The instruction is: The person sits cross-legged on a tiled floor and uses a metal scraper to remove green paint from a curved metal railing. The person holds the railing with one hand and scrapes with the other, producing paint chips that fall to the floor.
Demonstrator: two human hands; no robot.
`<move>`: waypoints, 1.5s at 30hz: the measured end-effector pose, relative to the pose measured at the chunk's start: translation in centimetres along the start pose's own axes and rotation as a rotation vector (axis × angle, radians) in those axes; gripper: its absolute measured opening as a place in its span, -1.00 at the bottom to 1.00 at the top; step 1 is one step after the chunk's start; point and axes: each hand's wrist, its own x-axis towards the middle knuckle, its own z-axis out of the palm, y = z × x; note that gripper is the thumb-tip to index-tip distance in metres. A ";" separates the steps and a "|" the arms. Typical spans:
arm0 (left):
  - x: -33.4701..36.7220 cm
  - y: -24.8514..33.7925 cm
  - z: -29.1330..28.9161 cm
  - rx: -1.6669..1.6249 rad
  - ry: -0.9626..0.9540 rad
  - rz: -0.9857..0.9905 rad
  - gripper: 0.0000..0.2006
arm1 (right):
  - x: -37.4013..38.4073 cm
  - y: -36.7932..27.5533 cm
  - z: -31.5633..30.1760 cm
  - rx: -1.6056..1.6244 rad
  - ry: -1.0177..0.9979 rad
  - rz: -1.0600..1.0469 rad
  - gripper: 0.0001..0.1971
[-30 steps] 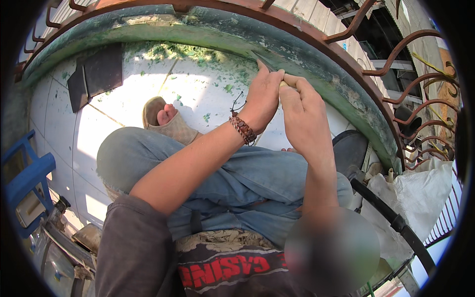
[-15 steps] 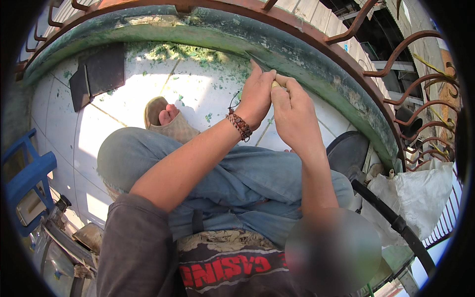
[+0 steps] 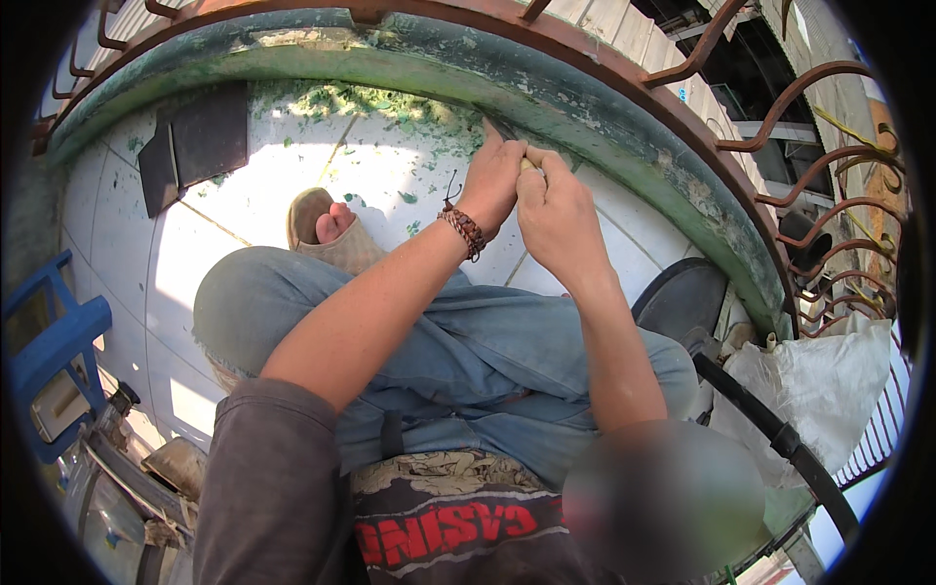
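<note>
Both hands meet at the foot of the low curved wall (image 3: 546, 107), whose green paint is worn and peeling. Around the pale yellowish handle of a scraper (image 3: 527, 165), the fingers of my right hand (image 3: 561, 210) are closed. My left hand (image 3: 490, 185), with a braided bracelet on its wrist, grips the same scraper farther forward, its index finger stretched along it toward the wall. Most of the tool is hidden by the fingers, and its thin dark blade barely shows at the wall's base. Green paint flakes (image 3: 390, 112) lie scattered over the white tiles beside the hands.
A dark flat sheet (image 3: 210, 132) lies at the far left. A blue plastic stool (image 3: 58, 341) stands at the left edge. Brown iron railing (image 3: 682, 102) tops the wall. At the right are a black round-ended object (image 3: 682, 297) and a white sack (image 3: 809, 390).
Both hands have shifted a little to the left along the foot of the wall, still together on the scraper. The surroundings look the same.
</note>
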 end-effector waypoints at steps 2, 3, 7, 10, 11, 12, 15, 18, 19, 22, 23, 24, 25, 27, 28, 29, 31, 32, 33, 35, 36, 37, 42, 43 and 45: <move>-0.5 0.4 0.3 -0.070 0.047 0.062 -0.72 | -0.4 -1.0 -0.4 0.005 0.003 0.002 -0.62; -0.9 1.1 0.9 -0.134 0.070 0.063 -0.73 | -0.7 -2.5 -1.5 0.024 -0.014 0.029 -0.62; -1.1 1.8 0.2 -0.050 -0.024 -0.091 -0.73 | -0.5 -1.3 -0.7 -0.012 0.013 0.033 -0.62; -0.9 1.5 0.5 -0.144 0.001 -0.085 -0.73 | -0.9 -1.2 -0.6 0.014 0.057 -0.009 -0.63; -1.4 2.5 1.0 -0.232 0.002 -0.095 -0.73 | -1.0 -1.5 -0.7 0.007 0.052 -0.002 -0.64; -1.6 2.9 1.2 -0.321 0.003 -0.106 -0.72 | -1.0 -2.1 -1.1 0.000 0.048 0.005 -0.64; -0.7 1.7 -0.1 0.052 -0.110 -0.118 -0.67 | -1.0 -1.6 -1.0 0.006 0.042 0.014 -0.64; -1.3 1.7 0.5 -0.315 -0.036 -0.129 -0.66 | -1.4 -2.7 -1.6 0.030 -0.004 0.028 -0.61; -1.4 1.9 0.8 -0.283 -0.028 -0.101 -0.67 | -1.5 -3.1 -1.8 0.039 -0.024 0.041 -0.59; -1.3 1.9 0.8 -0.147 -0.032 -0.133 -0.67 | -0.5 -1.6 -1.4 0.045 0.021 -0.040 -0.59; -0.3 1.2 -0.1 -0.074 -0.048 -0.203 -0.67 | -0.3 -1.2 -1.0 0.028 0.007 -0.026 -0.58; 0.4 0.2 -0.6 0.000 -0.063 -0.272 -0.67 | -0.1 -0.8 -0.4 0.010 -0.006 -0.012 -0.58; 0.4 -0.7 -0.6 -0.006 -0.048 -0.123 -0.68 | 0.0 -0.4 0.0 -0.005 -0.023 0.008 -0.58; -0.7 0.9 0.4 -0.080 -0.023 0.020 -0.70 | -0.6 -2.1 -1.5 -0.006 -0.011 -0.003 -0.58; -1.5 2.3 1.0 -0.156 -0.015 0.014 -0.72 | -1.2 -2.8 -2.1 -0.010 -0.004 -0.002 -0.57; -1.3 1.4 1.1 -0.111 -0.022 0.095 -0.71 | -1.1 -2.6 -1.8 -0.008 -0.006 0.007 -0.57; -0.8 0.8 0.1 0.043 -0.100 0.057 -0.70 | -0.6 -2.2 -1.4 -0.007 -0.007 0.017 -0.57; -1.0 0.7 0.3 0.007 -0.089 0.050 -0.71 | -0.7 -2.0 -1.3 -0.016 0.009 0.013 -0.59; -1.1 0.6 0.5 -0.029 -0.076 0.047 -0.72 | -0.9 -1.6 -1.1 -0.025 0.026 0.008 -0.60; -1.6 2.1 1.1 -0.147 -0.029 -0.013 -0.75 | -1.2 -1.9 -1.1 -0.032 0.044 0.004 -0.62; -1.7 2.8 1.3 -0.230 0.005 -0.072 -0.76 | -1.5 -2.6 -1.7 -0.032 0.047 0.002 -0.62; -1.4 2.4 0.8 -0.083 -0.016 -0.006 -0.76 | -1.7 -3.1 -1.9 -0.035 0.046 -0.003 -0.62; -0.1 0.1 -0.1 0.034 -0.065 -0.064 -0.73 | -0.4 -0.8 -0.6 -0.005 0.044 -0.015 -0.58; -0.4 0.6 0.3 -0.078 -0.042 -0.053 -0.72 | -0.5 -0.9 -0.5 -0.016 0.058 -0.034 -0.59; -0.7 0.3 0.5 0.087 -0.026 0.213 -0.67 | -1.0 -2.4 -1.3 -0.001 0.047 -0.020 -0.61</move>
